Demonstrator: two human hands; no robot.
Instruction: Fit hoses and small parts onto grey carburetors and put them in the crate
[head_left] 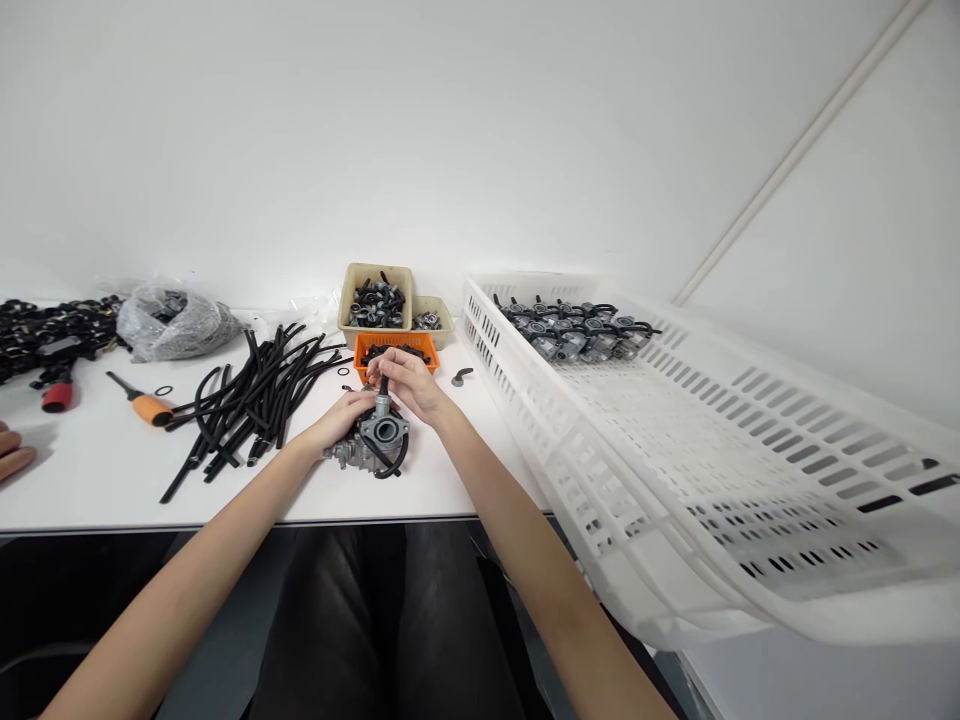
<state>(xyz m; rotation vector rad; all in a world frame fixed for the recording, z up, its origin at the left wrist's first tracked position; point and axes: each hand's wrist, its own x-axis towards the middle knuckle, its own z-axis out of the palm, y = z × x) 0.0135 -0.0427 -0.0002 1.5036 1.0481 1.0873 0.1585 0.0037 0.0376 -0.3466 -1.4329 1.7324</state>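
Note:
A grey metal carburetor (pixel 369 448) rests on the white table in front of me, its round bore facing me and a black hose looped at its side. My left hand (pixel 345 418) is wrapped round its left side and steadies it. Above it, my right hand (pixel 409 383) pinches a black rubber cap (pixel 385 385) that sits on the carburetor's upright neck. Just behind my hands is an orange basket (pixel 426 345) of small black parts. A small dark lever-like part (pixel 462 376) lies right of my right hand.
Black hoses (pixel 255 400) lie in a pile on the left, beside an orange-handled tool (pixel 150 408). Beige bins (pixel 347 290) of parts stand behind. A large white crate (pixel 517 400) with several carburetors (pixel 574 330) fills the right. Another person's fingers (pixel 13 452) show at the left edge.

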